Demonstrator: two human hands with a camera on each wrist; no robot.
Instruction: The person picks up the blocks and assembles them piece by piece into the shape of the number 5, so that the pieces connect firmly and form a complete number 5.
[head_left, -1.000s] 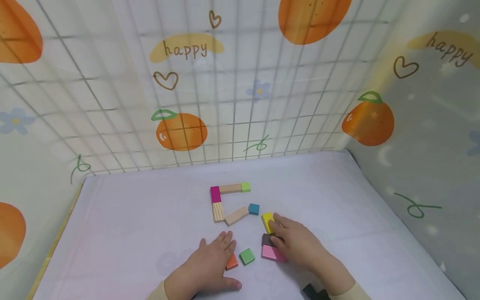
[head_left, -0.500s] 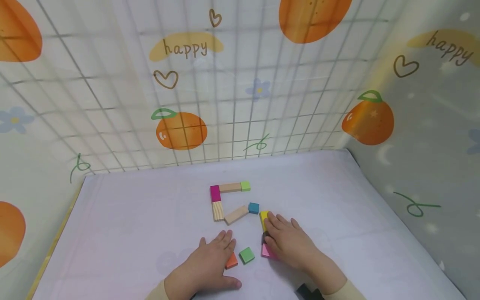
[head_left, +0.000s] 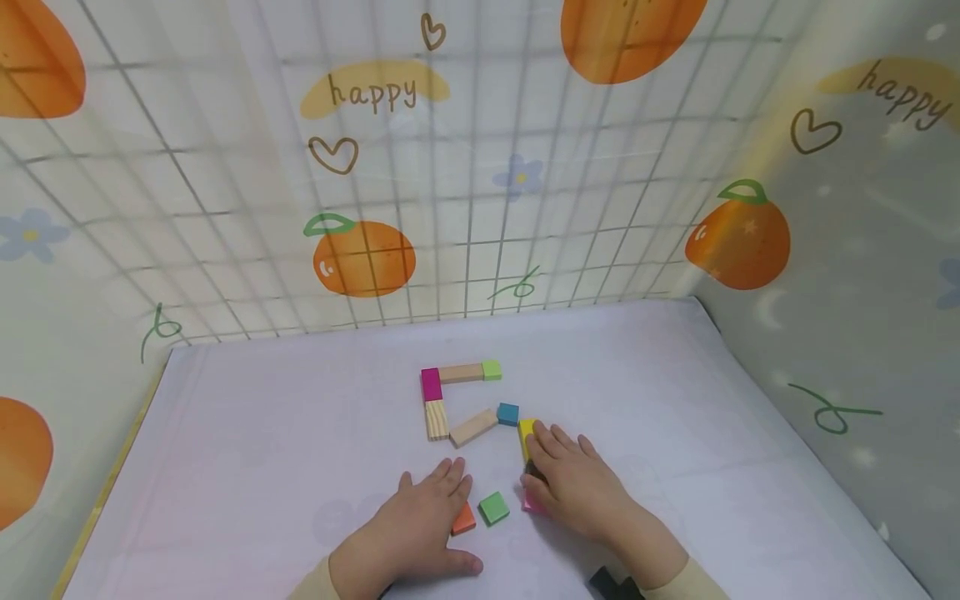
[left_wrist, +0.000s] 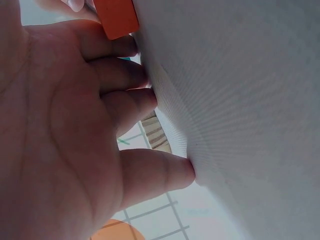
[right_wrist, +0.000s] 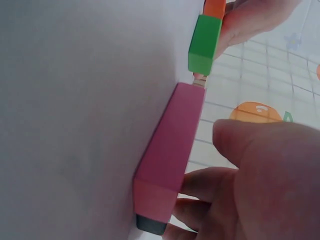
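Observation:
In the head view my right hand (head_left: 585, 487) lies over a yellow block (head_left: 527, 433), a black block and a pink block (head_left: 532, 505) set end to end, hiding most of them. In the right wrist view its fingers touch the side of the pink and black (right_wrist: 151, 224) blocks, thumb held apart. My left hand (head_left: 420, 521) rests on the cloth with fingers spread, partly covering an orange block (head_left: 464, 518). In the left wrist view its fingertips touch the cloth. Between the hands lies a green block (head_left: 494, 508).
Beyond the hands, a magenta block (head_left: 431, 384), a plain wooden block (head_left: 461, 373), a lime block (head_left: 491, 370), a striped wooden block (head_left: 436, 420), another plain block (head_left: 473, 427) and a blue block (head_left: 507, 414) form a bent line. Patterned curtains (head_left: 600, 167) stand behind and beside the cloth.
My right hand has moved left over the blocks. The yellow block has shifted left, closer to the blue block. My left hand has stayed in place.

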